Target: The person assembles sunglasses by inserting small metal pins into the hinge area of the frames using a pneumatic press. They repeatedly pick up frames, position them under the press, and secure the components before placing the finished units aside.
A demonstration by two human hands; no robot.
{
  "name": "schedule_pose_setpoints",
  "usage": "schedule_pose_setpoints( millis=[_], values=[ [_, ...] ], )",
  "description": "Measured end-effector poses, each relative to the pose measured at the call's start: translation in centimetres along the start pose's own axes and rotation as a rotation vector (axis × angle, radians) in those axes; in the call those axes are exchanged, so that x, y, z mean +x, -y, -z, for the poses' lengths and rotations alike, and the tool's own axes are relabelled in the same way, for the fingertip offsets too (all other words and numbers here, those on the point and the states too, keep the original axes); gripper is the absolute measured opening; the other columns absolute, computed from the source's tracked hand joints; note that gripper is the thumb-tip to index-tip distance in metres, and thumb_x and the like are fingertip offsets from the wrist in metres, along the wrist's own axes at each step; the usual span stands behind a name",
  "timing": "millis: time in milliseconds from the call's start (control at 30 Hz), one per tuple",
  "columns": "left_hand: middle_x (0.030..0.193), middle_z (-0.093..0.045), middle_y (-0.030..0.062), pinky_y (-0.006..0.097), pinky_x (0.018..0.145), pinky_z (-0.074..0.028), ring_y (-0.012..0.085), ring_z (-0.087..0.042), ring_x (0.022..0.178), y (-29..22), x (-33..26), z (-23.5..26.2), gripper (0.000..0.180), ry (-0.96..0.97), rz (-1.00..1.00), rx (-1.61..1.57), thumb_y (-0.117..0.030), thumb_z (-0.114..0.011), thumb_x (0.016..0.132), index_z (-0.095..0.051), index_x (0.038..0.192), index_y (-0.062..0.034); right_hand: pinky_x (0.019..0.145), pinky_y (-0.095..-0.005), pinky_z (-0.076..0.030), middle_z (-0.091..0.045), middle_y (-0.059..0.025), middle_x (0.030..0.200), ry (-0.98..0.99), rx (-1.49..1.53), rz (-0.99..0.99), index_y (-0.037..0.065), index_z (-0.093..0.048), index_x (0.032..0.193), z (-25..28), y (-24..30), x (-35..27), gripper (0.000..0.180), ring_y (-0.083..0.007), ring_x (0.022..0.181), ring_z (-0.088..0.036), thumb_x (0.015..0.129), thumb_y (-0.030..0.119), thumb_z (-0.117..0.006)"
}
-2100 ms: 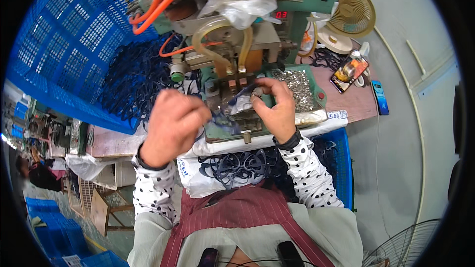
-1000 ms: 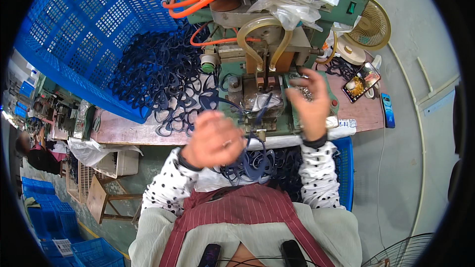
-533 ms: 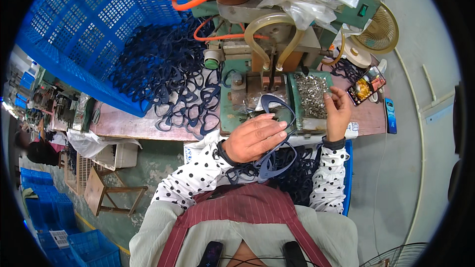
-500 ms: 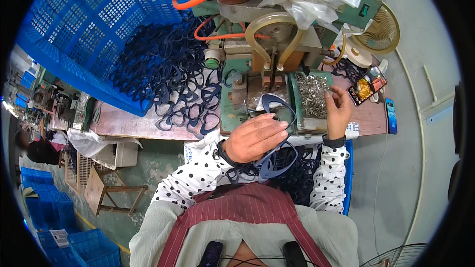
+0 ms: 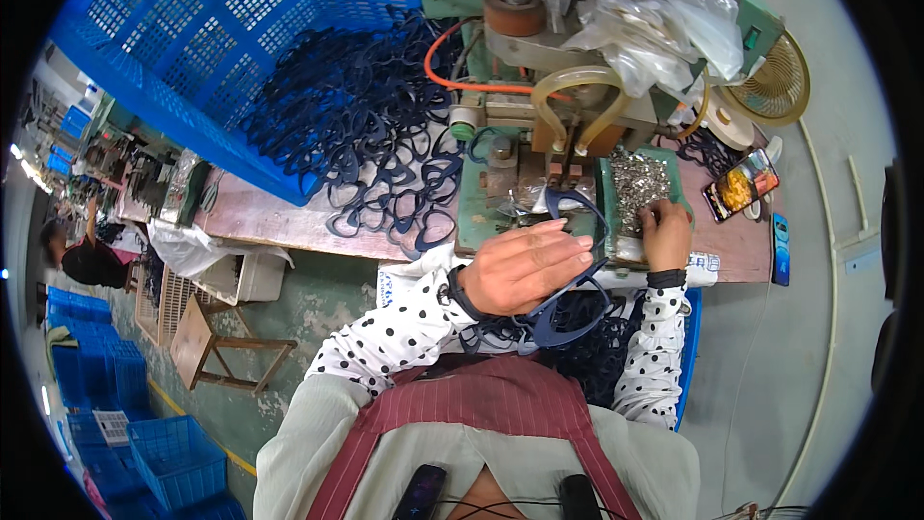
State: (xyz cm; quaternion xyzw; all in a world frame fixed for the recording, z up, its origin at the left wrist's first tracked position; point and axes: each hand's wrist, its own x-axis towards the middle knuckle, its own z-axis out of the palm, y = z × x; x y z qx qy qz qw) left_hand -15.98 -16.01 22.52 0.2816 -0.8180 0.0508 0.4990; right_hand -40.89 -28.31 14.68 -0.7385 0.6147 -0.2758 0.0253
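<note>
My left hand [image 5: 525, 272] is closed on a dark blue looped plastic strap [image 5: 570, 329]. One loop of it rises past the fingertips toward the press and the other hangs below the hand. My right hand [image 5: 667, 239] reaches into a green-edged tray of small shiny metal pieces [image 5: 639, 181], its fingers bent and drawn together. Whatever lies between those fingertips is too small to make out. Just beyond the strap stands the green press [image 5: 481, 217], with metal tooling [image 5: 568, 171] between two curved yellowish tubes.
A big blue crate [image 5: 168, 101] spills dark blue straps [image 5: 385, 173] onto the table at the left. More straps [image 5: 602, 366] fill a blue bin at my lap. Right of the tray lie a lit phone [image 5: 741, 185] and a blue one [image 5: 781, 248]; a fan [image 5: 775, 87] stands behind.
My right hand has moved down to the metal pieces, and its fingers have drawn together. The left hand still holds the strap in much the same pose. The whole view has shifted.
</note>
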Motion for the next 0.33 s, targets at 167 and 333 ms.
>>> schedule_pose_setpoints(
  millis=[167, 333],
  values=[
    [0.108, -0.069, 0.0153, 0.044, 0.093, -0.053, 0.0279, -0.067, 0.100, -0.1, -1.0, 0.1, 0.030, 0.052, -0.015, 0.096, -0.005, -0.067, 0.078, -0.067, 0.108, -0.0006, 0.073, -0.0415, -0.048, -0.064, -0.0153, 0.084, -0.146, 0.287, -0.113, 0.005, -0.069, 0.086, -1.1, -1.1, 0.3, 0.012, -0.0343, 0.082, -0.060, 0.082, 0.016, -0.070],
    [0.104, -0.071, 0.0099, 0.037, 0.083, -0.046, 0.0294, -0.068, 0.089, 3.6, -8.9, 1.9, 0.022, -0.216, 0.337, 0.436, -0.016, -0.074, 0.070, -0.067, 0.090, -0.0106, 0.087, -0.0432, -0.045, -0.065, -0.0142, 0.095, -0.231, 0.255, 0.007, 0.005, -0.069, 0.089, -2.7, -1.4, -0.2, 0.012, -0.0304, 0.094, -0.060, 0.081, 0.014, -0.070]
  ],
)
